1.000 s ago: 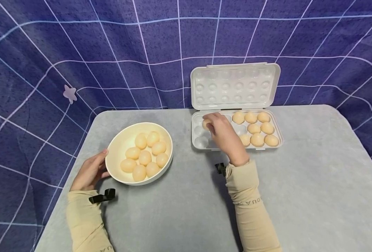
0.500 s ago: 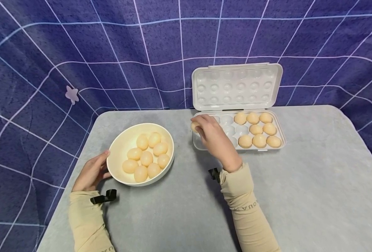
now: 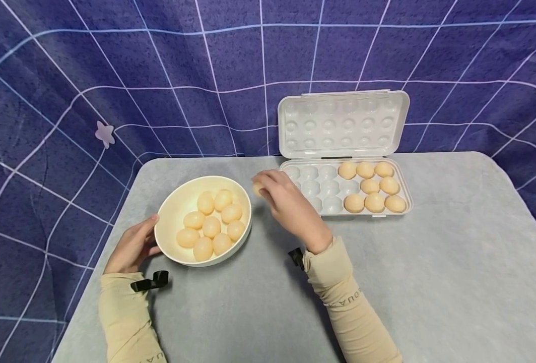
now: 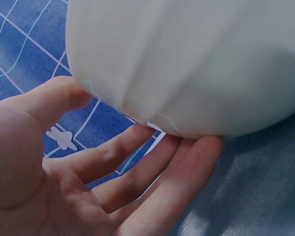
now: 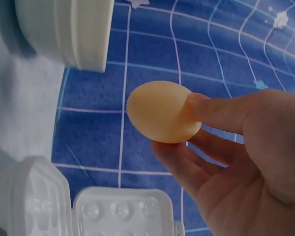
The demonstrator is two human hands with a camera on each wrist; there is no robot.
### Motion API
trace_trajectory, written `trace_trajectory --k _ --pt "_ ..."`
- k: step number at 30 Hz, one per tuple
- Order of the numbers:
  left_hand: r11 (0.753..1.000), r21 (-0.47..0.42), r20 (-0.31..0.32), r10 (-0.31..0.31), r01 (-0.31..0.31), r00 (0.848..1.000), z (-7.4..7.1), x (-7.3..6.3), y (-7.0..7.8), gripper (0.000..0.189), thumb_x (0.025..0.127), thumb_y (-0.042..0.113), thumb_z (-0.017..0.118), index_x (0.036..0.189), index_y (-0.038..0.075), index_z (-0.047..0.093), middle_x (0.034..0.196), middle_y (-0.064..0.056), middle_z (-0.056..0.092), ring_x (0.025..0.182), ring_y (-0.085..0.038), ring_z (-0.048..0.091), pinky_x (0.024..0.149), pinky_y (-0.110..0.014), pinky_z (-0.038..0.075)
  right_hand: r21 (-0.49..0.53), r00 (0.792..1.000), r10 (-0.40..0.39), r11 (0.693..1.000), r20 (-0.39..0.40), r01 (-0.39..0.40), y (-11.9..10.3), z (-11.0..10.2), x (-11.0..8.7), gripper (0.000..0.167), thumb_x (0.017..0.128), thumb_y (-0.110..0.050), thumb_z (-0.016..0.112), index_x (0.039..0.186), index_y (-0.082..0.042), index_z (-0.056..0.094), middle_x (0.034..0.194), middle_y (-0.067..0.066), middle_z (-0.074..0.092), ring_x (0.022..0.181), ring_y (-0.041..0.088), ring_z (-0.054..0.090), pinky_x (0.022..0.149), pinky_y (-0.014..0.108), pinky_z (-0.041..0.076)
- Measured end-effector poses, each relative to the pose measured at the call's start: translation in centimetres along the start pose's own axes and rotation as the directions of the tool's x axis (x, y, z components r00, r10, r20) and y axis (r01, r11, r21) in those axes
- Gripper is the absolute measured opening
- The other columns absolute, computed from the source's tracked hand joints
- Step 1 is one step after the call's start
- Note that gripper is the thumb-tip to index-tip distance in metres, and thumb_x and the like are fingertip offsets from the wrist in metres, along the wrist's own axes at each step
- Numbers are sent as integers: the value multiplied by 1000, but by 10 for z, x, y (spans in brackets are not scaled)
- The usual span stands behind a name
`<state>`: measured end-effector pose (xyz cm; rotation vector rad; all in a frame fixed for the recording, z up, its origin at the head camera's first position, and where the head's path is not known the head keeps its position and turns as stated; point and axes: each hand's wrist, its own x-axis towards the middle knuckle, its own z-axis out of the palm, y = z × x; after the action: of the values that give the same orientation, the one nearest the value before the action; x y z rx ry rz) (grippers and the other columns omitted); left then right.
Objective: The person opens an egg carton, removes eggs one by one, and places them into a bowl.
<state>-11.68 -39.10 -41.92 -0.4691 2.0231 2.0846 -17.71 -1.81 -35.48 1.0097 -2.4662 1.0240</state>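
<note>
My right hand (image 3: pixel 290 204) pinches an egg (image 5: pixel 162 112) between thumb and fingertips, holding it in the gap between the bowl and the egg box. In the right wrist view the egg is whole, smooth and pale tan. The cream bowl (image 3: pixel 168 217) stands on the left and contains several eggs (image 3: pixel 211 227). At the bowl's left side is my left hand (image 3: pixel 132 247); its thumb and fairly straight fingertips touch the outer wall (image 4: pixel 152 64). The white egg box (image 3: pixel 311 188) lies with its lid (image 3: pixel 342 126) raised, several eggs (image 3: pixel 374 202) filling its right part and bare hollows on its left.
The grey table (image 3: pixel 259 302) carries the bowl and the egg box. A blue cloth with a white grid (image 3: pixel 231 60) hangs behind and to the left, and the raised lid stands close to it. A black wrist strap (image 3: pixel 150 282) sits on the left sleeve.
My right hand has lifted an egg out of the box's left part and carried it leftward toward the bowl. The left hand stays at the bowl's side.
</note>
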Motion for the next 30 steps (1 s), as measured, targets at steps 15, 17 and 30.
trace_trajectory --k 15,17,30 --pt "1000 -13 24 21 -21 999 -1 2 1 17 103 35 56 108 21 64 97 9 72 90 -5 69 71 -28 61 -31 995 -52 998 87 55 -17 21 7 21 101 -3 55 120 -2 64 126 12 62 122 27 54 111 34 41" --pt "1000 -9 28 26 -26 999 -1 2 0 19 103 35 55 110 19 62 97 10 72 90 -5 69 71 -29 61 -34 993 -51 998 108 55 -18 24 9 19 100 -3 56 117 -2 64 123 12 63 119 27 56 110 33 43" --pt "1000 3 7 7 -7 1000 0 -1 1 37 102 38 56 124 8 52 97 10 72 90 -5 69 72 -27 61 -81 971 -24 996 237 44 -21 44 17 24 96 2 58 119 -2 65 115 13 66 109 29 60 101 35 48"
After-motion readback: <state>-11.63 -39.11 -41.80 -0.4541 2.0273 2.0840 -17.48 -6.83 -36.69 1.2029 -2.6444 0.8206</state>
